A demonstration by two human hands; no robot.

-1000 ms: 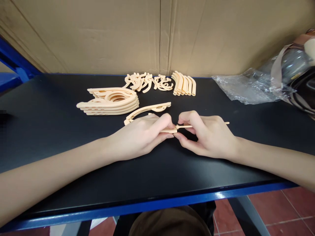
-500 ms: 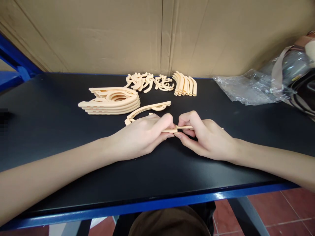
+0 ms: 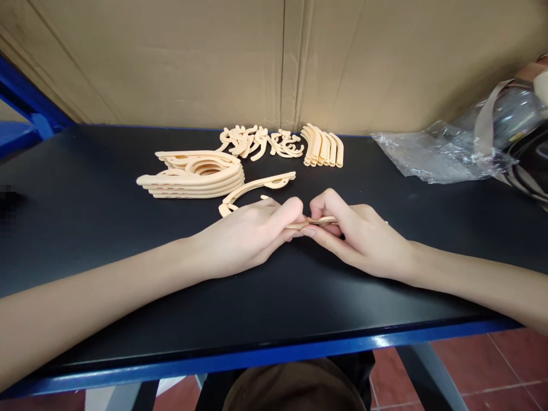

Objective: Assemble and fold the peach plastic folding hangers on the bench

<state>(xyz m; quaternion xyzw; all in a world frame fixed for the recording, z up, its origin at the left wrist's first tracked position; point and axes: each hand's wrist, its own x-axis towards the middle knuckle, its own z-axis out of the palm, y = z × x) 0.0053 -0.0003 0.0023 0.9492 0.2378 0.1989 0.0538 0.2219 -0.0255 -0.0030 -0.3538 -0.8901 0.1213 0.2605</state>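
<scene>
My left hand (image 3: 248, 237) and my right hand (image 3: 362, 237) meet at the middle of the black table (image 3: 85, 228), fingertips touching. Between them they pinch cream plastic pieces: the left closes round a thicker piece that is mostly hidden, the right grips a thin cream rod (image 3: 321, 220) whose far end barely shows past the knuckles. A curved cream hanger arm (image 3: 257, 187) lies just behind my left hand.
A stack of cream hanger halves (image 3: 192, 176) sits behind left of the hands. A pile of small cream hooks (image 3: 259, 142) and a row of curved cream tubes (image 3: 323, 148) lie at the back. Crumpled clear plastic bag (image 3: 432, 154) at right. Cardboard wall (image 3: 274, 63) behind.
My right hand slid left toward my left hand, pushing the thin rod further in; the rod end that stuck out at the right is now almost hidden.
</scene>
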